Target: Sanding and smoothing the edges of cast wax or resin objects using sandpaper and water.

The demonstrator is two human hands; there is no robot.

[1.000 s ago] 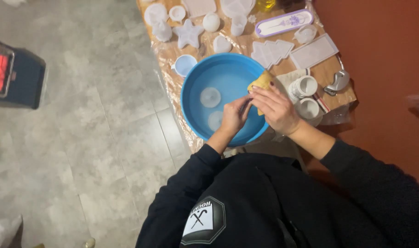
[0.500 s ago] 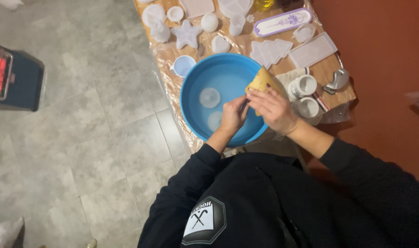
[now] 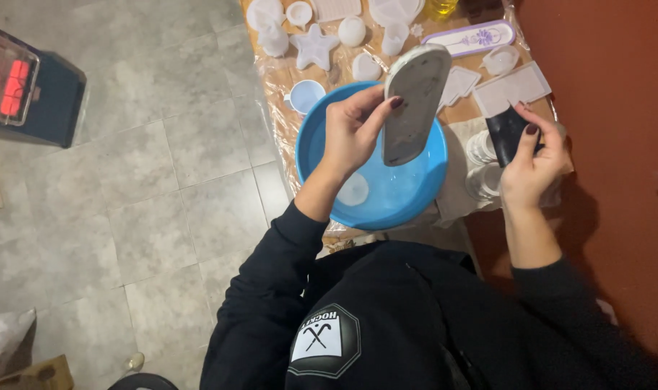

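My left hand (image 3: 352,130) holds a long oval grey mould (image 3: 413,101) upright above the blue basin (image 3: 321,173), gripping its left edge. A round translucent piece (image 3: 354,189) lies in the water at the basin's bottom. Off to the right of the basin, my right hand (image 3: 532,162) grips a dark flat object (image 3: 506,130) over clear cups (image 3: 480,162) on the table.
Beyond the basin, the plastic-covered table (image 3: 278,87) carries several white silicone moulds, including a star (image 3: 316,47), a heart (image 3: 365,66), a small cup (image 3: 303,94) and a long purple-rimmed tray (image 3: 473,36). A dark heater (image 3: 29,90) stands on the tiled floor at left. A red wall (image 3: 617,108) rises at right.
Both hands were together in the basin scrubbing with a yellow sponge. Now the left hand has lifted the oval mould out, and the right hand has moved right to a dark object.
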